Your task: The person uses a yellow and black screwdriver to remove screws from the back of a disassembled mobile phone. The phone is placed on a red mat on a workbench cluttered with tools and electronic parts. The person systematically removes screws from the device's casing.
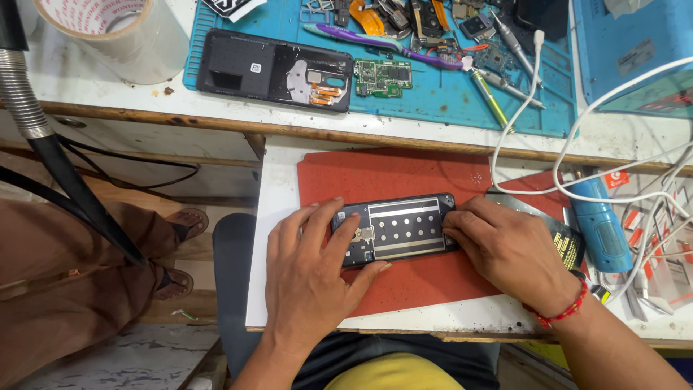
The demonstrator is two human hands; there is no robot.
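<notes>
An opened phone body (395, 230) with a silver perforated metal plate lies face down on a red mat (390, 177). My left hand (312, 278) grips its left end, fingers over the top edge and thumb under the lower edge. My right hand (505, 249), with a red bracelet at the wrist, presses its fingertips on the phone's right end.
A second opened phone (274, 71) and a green circuit board (382, 77) lie on a blue mat (447, 101) at the back, with tools. A tape roll (119, 32) is back left. A blue device (599, 220) and white cables (534, 162) lie to the right. Another person's sandalled feet (177, 253) stand at left.
</notes>
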